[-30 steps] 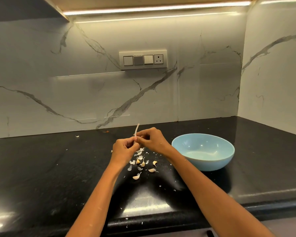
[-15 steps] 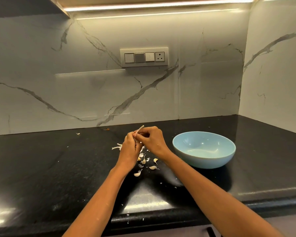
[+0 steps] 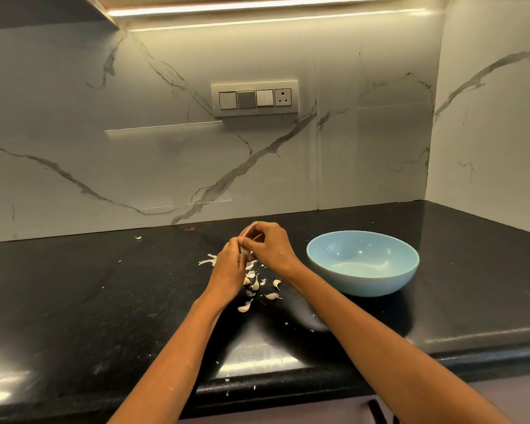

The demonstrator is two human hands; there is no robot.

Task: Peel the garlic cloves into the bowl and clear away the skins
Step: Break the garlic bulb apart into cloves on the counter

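One bowl (image 3: 362,262) stands on the surface (image 3: 74,301), light blue, with nothing visible inside it. Two hands are in view, the left hand (image 3: 228,267) and the right hand (image 3: 266,244), meeting over one small pale piece of garlic (image 3: 248,237). Beneath and just in front of them lie about four whole cloves (image 3: 244,306) among a handful of loose skin pieces (image 3: 208,261), too small and overlapping to count exactly. One lone skin flake (image 3: 138,237) lies well apart near the wall. One switch panel (image 3: 254,98) carries three switches and one socket.
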